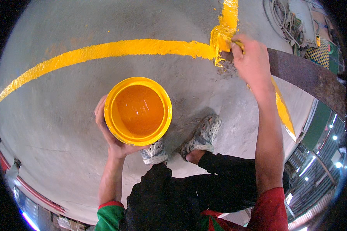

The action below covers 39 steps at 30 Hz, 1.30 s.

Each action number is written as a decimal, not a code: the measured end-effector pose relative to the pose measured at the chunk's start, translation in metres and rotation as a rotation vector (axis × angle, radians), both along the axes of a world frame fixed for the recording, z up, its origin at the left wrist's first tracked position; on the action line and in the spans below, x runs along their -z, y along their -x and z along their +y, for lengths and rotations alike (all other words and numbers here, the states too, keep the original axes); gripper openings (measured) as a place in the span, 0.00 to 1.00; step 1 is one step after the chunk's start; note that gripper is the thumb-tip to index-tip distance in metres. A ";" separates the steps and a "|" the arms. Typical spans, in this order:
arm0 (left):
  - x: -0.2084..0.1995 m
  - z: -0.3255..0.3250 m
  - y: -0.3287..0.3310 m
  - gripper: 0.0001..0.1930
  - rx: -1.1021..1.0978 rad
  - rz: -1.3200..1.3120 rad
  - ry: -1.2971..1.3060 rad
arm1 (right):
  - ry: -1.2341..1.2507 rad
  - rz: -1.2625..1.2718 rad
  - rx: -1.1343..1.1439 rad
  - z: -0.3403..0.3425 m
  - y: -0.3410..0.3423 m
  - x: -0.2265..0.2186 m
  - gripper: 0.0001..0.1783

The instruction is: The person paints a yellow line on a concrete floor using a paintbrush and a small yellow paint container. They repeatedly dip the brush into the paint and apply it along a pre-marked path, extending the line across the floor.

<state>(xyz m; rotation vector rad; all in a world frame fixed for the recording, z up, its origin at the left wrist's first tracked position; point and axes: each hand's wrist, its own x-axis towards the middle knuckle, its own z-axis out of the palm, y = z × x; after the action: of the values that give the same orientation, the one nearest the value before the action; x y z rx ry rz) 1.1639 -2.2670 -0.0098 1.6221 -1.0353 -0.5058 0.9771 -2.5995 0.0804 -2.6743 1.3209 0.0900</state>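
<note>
My left hand is wrapped round the side of a yellow paint bucket, with some fingers out of sight beneath it. Glossy orange-yellow paint shows inside, and the bucket is held above the floor. My right hand is closed on a paintbrush thick with yellow paint; most of its handle is hidden in the fingers. The bristles press on the floor where a long yellow painted stripe meets another stripe leading away. Paint lies thick and ragged at that corner.
A dark brown flat strip runs right from the corner, beside another yellow stripe. Coiled cable and assorted items lie at the far right. My feet in patterned clogs stand on the grey floor below the bucket.
</note>
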 end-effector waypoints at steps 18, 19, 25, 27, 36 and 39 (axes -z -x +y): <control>-0.005 -0.006 0.009 0.69 0.080 0.059 0.080 | -0.058 0.099 -0.229 0.033 0.017 0.020 0.12; -0.006 -0.006 0.009 0.69 0.083 0.062 0.078 | -0.135 0.218 -0.238 0.038 0.021 0.021 0.12; -0.017 -0.010 0.015 0.66 0.125 0.058 0.083 | -0.094 -0.037 -0.491 0.047 0.077 -0.021 0.13; -0.023 -0.015 0.018 0.66 0.138 0.053 0.085 | -0.095 -0.028 -0.425 0.044 0.099 -0.038 0.14; -0.026 -0.062 0.040 0.64 0.336 -0.214 0.058 | -0.023 -0.523 -0.052 0.059 0.130 0.012 0.11; -0.019 -0.081 0.047 0.63 0.402 -0.277 0.024 | -0.170 -0.693 0.223 0.074 0.143 -0.035 0.11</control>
<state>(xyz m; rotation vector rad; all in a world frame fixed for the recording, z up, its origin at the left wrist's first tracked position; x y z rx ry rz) 1.1167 -2.3476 0.0092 1.4923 -1.5854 -0.5394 0.8341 -2.5259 0.1150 -2.0897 1.2713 -0.6534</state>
